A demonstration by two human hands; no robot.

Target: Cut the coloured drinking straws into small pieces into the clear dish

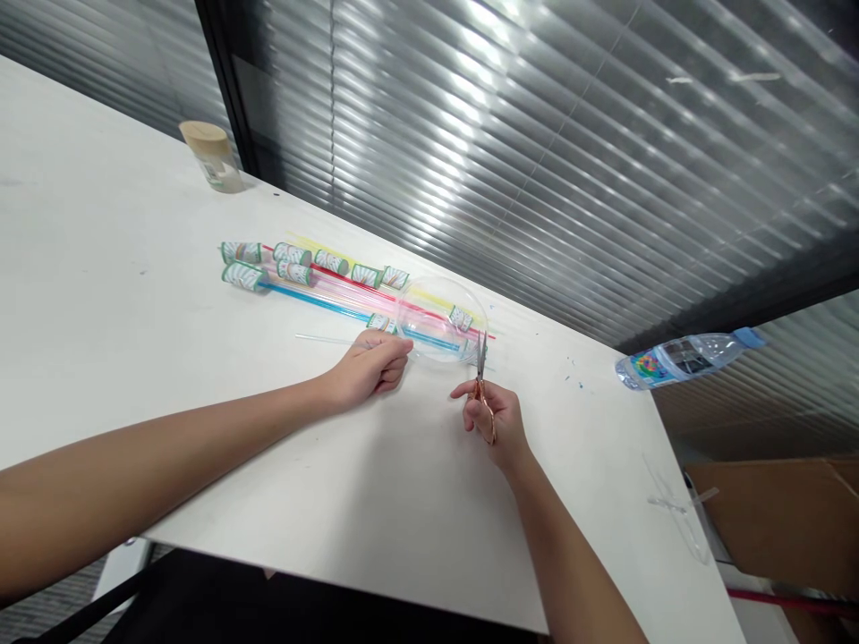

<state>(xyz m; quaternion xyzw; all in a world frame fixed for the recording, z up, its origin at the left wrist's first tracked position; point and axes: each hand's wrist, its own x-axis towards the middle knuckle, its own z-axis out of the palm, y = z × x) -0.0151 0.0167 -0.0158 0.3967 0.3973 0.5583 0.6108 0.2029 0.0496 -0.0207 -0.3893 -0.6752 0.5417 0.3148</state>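
My left hand [379, 362] is closed in a pinch on a thin clear stick [323, 338], which runs out to the left over the table. My right hand [493, 416] grips scissors with rose-gold handles [481, 362], the blades pointing away from me and slightly apart. Just beyond both hands sits a round clear plastic dish [439, 358]. Bundles of thin coloured sticks lie behind and beneath it: blue [315, 302], red [355, 283], pale pink and yellow. White-and-green paper labels [244, 275] wrap their ends.
A clear jar with a beige lid [205, 141] stands at the far left edge. Toward the right corner a plastic water bottle [684, 358] lies on its side. Clear plastic strips [677, 510] rest near the right edge. Beyond that edge is a cardboard box [771, 519]. Slatted blinds border the table's back.
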